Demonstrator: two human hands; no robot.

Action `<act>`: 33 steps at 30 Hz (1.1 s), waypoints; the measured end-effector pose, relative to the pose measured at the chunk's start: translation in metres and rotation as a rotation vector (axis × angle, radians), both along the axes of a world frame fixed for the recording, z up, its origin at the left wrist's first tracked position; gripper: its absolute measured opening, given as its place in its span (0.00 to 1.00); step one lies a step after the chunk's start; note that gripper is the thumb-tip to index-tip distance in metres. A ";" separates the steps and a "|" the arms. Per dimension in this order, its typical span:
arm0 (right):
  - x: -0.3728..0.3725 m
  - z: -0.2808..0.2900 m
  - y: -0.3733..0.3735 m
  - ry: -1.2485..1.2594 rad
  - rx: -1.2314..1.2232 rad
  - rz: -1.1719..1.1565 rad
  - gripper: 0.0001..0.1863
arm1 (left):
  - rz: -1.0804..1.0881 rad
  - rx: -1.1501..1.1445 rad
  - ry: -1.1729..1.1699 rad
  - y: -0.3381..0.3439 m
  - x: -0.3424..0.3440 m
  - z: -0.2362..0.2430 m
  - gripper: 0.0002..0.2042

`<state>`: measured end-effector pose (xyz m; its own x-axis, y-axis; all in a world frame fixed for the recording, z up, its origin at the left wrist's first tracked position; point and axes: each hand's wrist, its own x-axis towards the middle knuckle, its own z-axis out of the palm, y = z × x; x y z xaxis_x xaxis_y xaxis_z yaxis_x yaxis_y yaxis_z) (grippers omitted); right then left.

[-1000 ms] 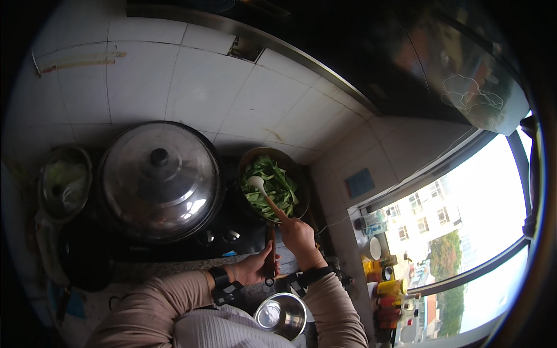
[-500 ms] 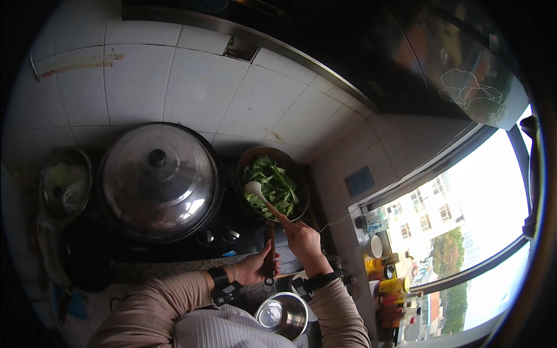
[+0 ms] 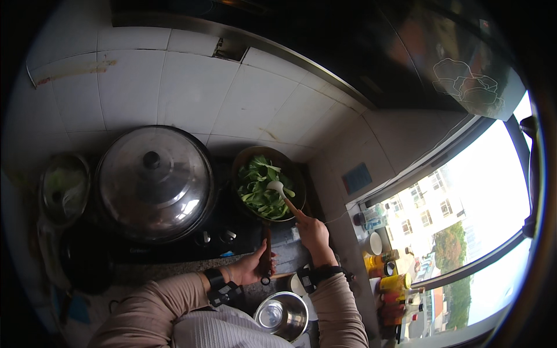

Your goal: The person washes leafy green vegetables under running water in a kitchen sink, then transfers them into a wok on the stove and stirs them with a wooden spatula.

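On the right burner sits a round pan [image 3: 239,207] of leafy greens [image 3: 260,180], its brown handle [image 3: 267,246] pointing toward me. My left hand [image 3: 253,267] is closed around that handle. A spoon with a white head [image 3: 276,186] and a wooden shaft [image 3: 292,207] is gripped in my right hand [image 3: 314,233]. The spoon's head rests over the right part of the greens, inside the pan. Leaves hide most of the pan's bottom.
Left of the pan, a large lidded steel pot [image 3: 152,191] covers the other burner. A steel bowl [image 3: 282,316] stands close to my body. Bottles [image 3: 394,284] and a white cup [image 3: 373,243] line the window sill on the right. A black frying pan [image 3: 86,258] lies at the left.
My right hand has moved the spoon to the right across the greens, and the leaves have shifted. My left hand keeps its hold on the handle. The view has shifted slightly.
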<state>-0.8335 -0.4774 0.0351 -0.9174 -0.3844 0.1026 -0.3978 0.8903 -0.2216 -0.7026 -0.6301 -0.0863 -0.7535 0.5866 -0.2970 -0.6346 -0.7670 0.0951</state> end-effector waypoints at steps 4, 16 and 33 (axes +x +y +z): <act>-0.015 -0.014 -0.013 0.067 -0.046 0.021 0.23 | 0.002 -0.008 -0.040 0.000 0.002 0.010 0.30; -0.006 -0.025 0.003 -0.007 0.039 -0.128 0.19 | 0.004 0.012 0.000 0.003 0.000 -0.001 0.29; 0.012 -0.025 -0.001 0.085 0.170 0.027 0.27 | -0.009 -0.028 -0.030 0.001 0.001 0.003 0.29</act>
<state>-0.8214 -0.4789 0.0103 -0.8973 -0.4273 0.1106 -0.4330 0.9008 -0.0331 -0.7021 -0.6288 -0.0832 -0.7387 0.5844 -0.3358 -0.6443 -0.7586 0.0970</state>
